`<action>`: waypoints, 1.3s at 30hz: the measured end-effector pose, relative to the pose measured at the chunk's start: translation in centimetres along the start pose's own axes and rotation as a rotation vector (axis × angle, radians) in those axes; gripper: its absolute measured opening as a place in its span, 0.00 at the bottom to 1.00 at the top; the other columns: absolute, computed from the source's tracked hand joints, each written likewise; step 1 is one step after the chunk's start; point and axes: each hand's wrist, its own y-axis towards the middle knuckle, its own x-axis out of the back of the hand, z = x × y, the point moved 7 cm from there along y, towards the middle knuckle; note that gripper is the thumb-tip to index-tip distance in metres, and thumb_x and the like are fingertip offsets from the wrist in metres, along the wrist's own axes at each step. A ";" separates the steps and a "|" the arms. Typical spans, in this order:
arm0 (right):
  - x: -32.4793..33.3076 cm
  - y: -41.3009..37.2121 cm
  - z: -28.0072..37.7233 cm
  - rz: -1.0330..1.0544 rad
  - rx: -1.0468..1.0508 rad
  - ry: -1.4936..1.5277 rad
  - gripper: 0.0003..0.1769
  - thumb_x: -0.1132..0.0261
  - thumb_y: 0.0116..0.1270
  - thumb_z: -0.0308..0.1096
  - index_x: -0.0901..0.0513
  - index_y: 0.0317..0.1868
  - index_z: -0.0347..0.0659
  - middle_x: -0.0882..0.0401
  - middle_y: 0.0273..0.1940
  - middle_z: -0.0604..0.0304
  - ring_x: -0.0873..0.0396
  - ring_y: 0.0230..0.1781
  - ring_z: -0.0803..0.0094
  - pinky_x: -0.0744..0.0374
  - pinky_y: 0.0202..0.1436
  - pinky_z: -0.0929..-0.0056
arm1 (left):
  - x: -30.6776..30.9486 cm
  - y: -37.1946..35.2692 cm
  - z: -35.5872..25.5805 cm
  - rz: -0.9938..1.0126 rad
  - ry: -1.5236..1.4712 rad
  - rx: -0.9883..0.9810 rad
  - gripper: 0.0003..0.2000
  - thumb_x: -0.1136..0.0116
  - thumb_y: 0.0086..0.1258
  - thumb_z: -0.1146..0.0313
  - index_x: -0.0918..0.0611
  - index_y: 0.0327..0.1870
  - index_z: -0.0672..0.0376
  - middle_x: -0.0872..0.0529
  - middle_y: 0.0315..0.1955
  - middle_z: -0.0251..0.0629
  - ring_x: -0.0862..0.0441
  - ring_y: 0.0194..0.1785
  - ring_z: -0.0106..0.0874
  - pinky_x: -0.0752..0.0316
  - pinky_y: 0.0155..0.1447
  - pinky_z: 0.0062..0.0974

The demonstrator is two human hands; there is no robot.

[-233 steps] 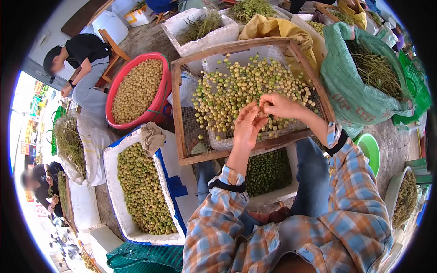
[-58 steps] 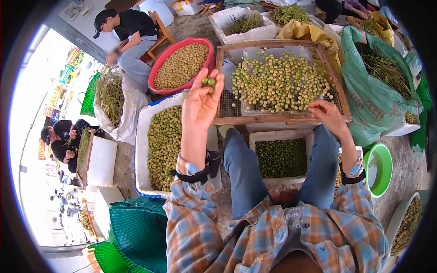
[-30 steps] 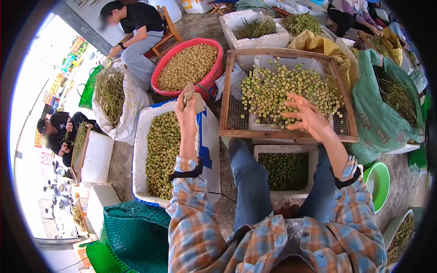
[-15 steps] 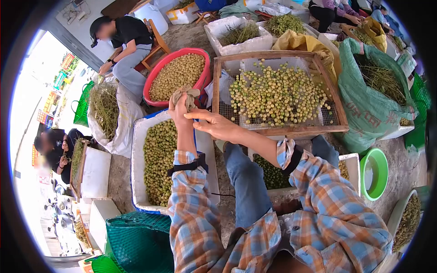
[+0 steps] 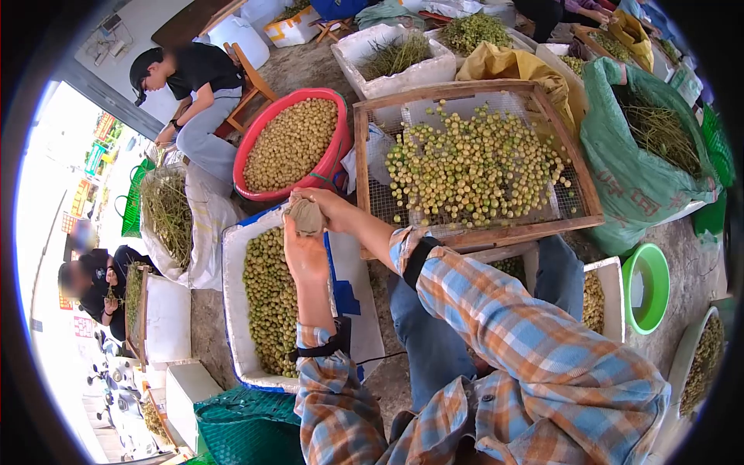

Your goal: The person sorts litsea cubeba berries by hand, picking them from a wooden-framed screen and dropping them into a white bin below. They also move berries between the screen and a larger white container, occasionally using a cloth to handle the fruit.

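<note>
A crumpled grey-beige cloth or glove [image 5: 307, 218] is between my two hands, over the upper right edge of a white foam box [image 5: 239, 310] filled with green-yellow round fruits [image 5: 269, 298]. My left hand [image 5: 305, 252] is upright with its fingers closed around the cloth. From the right, my right hand [image 5: 335, 208] reaches over and grips the cloth's upper side. Beside my right forearm lies a wooden-framed mesh screen [image 5: 480, 239] with many loose fruits [image 5: 473, 159] spread on it.
A red basin [image 5: 239, 159] of pale fruits stands beyond my hands. Sacks of stems, a green sack [image 5: 612, 167] and a green basin [image 5: 659, 288] surround the work area. One person [image 5: 203, 85] sits at the upper left, another [image 5: 108, 283] at the left.
My right hand has moved left and closed on the cloth, where before its fingers were extended beside my left hand. The cloth and my left hand sit lower in view.
</note>
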 end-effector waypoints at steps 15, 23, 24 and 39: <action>2.6 -2.1 -0.5 -0.419 -0.235 -0.238 0.33 0.49 0.62 0.58 0.39 0.62 0.46 0.37 0.58 0.59 0.34 0.56 0.63 0.28 0.51 0.57 | -0.5 4.9 -6.2 -0.081 0.416 -0.132 0.13 0.55 0.69 0.64 0.25 0.48 0.60 0.21 0.37 0.36 0.23 0.40 0.27 0.27 0.44 0.25; 5.1 -1.0 0.6 -0.321 -0.022 -0.273 0.16 0.43 0.63 0.48 0.26 0.40 0.43 0.25 0.26 0.62 0.26 0.22 0.77 0.23 0.23 0.76 | -3.6 8.0 -7.2 -0.014 0.758 -0.271 0.13 0.50 0.67 0.66 0.24 0.48 0.61 0.20 0.36 0.33 0.24 0.38 0.23 0.28 0.43 0.21; 6.4 -1.1 1.8 -0.371 0.025 -0.333 0.14 0.41 0.62 0.45 0.25 0.37 0.42 0.26 0.24 0.64 0.28 0.17 0.78 0.24 0.20 0.76 | -3.8 8.2 -8.6 -0.044 0.849 -0.287 0.13 0.50 0.66 0.65 0.24 0.48 0.61 0.20 0.37 0.32 0.24 0.38 0.22 0.29 0.44 0.20; 7.9 -5.3 9.1 -0.061 -0.304 -1.289 0.23 0.44 0.64 0.37 0.33 0.57 0.37 0.29 0.50 0.49 0.24 0.42 0.65 0.21 0.40 0.66 | 9.5 12.1 0.8 0.028 1.771 -0.364 0.15 0.41 0.51 0.74 0.20 0.43 0.59 0.17 0.31 0.39 0.20 0.34 0.28 0.26 0.35 0.22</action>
